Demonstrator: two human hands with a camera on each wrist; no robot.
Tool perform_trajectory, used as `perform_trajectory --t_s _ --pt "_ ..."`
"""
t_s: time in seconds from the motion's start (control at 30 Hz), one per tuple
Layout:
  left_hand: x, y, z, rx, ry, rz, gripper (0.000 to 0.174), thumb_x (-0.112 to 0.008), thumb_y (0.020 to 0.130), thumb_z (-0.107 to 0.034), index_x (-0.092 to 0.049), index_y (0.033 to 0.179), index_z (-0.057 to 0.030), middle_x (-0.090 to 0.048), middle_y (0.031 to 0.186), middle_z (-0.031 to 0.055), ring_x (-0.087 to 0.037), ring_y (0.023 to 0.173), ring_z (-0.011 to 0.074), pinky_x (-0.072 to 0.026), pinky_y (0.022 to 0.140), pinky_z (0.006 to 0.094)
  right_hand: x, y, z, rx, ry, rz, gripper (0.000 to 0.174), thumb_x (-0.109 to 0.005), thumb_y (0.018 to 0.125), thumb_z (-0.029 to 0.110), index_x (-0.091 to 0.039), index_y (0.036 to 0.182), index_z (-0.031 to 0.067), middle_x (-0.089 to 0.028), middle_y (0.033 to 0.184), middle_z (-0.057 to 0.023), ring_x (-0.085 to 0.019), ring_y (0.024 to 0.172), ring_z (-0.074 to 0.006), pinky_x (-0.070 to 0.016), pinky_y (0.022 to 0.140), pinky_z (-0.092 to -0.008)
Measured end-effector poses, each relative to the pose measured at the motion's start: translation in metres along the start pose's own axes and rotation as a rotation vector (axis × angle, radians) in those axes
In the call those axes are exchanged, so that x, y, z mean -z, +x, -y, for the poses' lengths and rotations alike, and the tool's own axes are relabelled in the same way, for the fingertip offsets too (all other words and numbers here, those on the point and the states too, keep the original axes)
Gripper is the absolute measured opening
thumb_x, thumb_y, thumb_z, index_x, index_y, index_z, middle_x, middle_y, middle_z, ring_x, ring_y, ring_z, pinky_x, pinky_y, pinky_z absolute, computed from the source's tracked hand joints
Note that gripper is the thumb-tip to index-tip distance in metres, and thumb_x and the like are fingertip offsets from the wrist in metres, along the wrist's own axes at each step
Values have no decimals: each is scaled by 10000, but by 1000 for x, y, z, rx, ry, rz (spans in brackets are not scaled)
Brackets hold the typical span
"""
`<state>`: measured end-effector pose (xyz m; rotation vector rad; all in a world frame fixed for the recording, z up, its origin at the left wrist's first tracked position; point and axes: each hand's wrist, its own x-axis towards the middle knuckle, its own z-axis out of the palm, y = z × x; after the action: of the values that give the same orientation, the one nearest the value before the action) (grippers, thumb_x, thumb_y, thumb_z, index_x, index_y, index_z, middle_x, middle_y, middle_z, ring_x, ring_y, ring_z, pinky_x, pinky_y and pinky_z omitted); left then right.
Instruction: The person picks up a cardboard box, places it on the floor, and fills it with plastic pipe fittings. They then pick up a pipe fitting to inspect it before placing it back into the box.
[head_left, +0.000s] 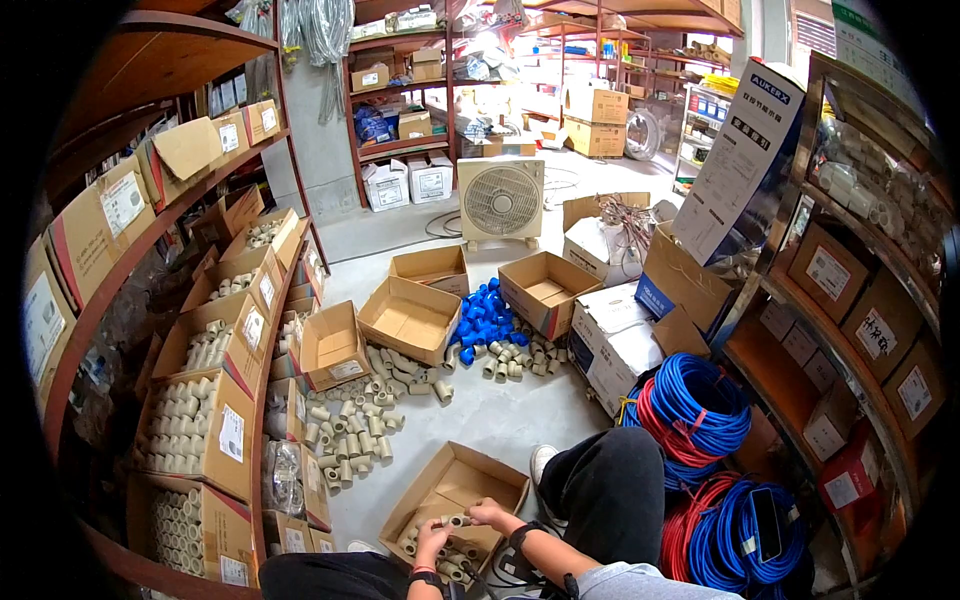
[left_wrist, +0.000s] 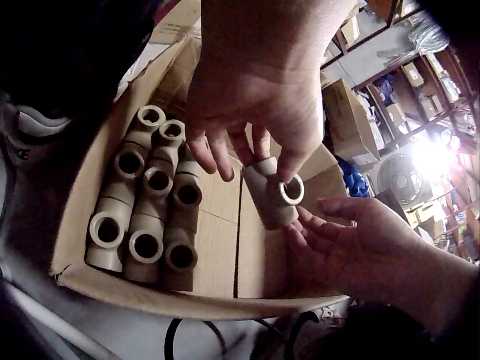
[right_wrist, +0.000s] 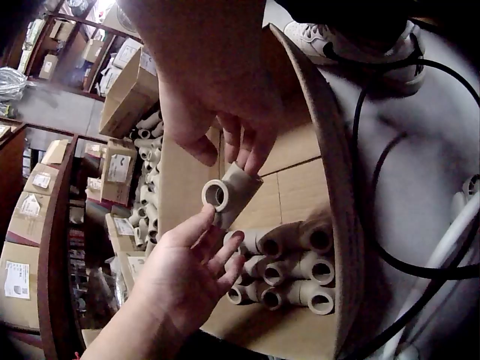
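Observation:
A beige tee pipe fitting (head_left: 458, 521) is held above an open cardboard box (left_wrist: 184, 304). My left hand (head_left: 432, 543) (left_wrist: 259, 90) (right_wrist: 176, 274) pinches it between thumb and fingers, the thumb by its side opening. My right hand (head_left: 492, 514) (left_wrist: 367, 240) (right_wrist: 225, 97) touches the fitting's other end with its fingertips, its thumb standing apart. Beneath the hands, similar fittings (left_wrist: 146, 246) (right_wrist: 321, 300) lie in rows along one side of the box, most with round openings up. The left wrist view shows bare cardboard beside the rows.
Loose beige fittings (head_left: 355, 440) and blue fittings (head_left: 482, 318) lie on the floor ahead, near empty cardboard boxes (head_left: 410, 320). Shelves of boxed fittings (head_left: 185, 430) stand at left. Blue and red coils (head_left: 700, 410) and another shelf are at right; a fan (head_left: 502, 203) stands beyond.

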<state>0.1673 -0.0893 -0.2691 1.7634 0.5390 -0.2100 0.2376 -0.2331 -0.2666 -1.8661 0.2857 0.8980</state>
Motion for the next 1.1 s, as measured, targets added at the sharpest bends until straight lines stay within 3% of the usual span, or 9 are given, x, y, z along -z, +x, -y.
perform_trajectory --t_s 0.43,0.93,1.1 --pt "1 -12 -19 15 -20 -21 202 -603 630 -96 -531 781 17 -562 731 68 -520 660 123 -412 608 232 0 -2 -1 20 85 25 213 -544 627 169 -553 712 -26 -520 570 -43 -479 462 -91 -393 437 -203" --pt "0 0 -1 54 -3 8 205 -599 636 -112 -540 779 23 -565 721 72 -522 655 126 -409 602 236 4 -9 5 25 -2 11 208 -549 612 191 -555 664 -11 -518 539 -46 -484 467 -101 -397 455 -218" --pt "-1 1 4 -15 -11 -1 228 -627 621 -148 -551 769 8 -551 685 39 -479 575 97 -384 516 219 4 -9 4 18 27 14 202 -549 607 190 -549 647 -8 -520 538 -46 -484 463 -100 -396 460 -219"
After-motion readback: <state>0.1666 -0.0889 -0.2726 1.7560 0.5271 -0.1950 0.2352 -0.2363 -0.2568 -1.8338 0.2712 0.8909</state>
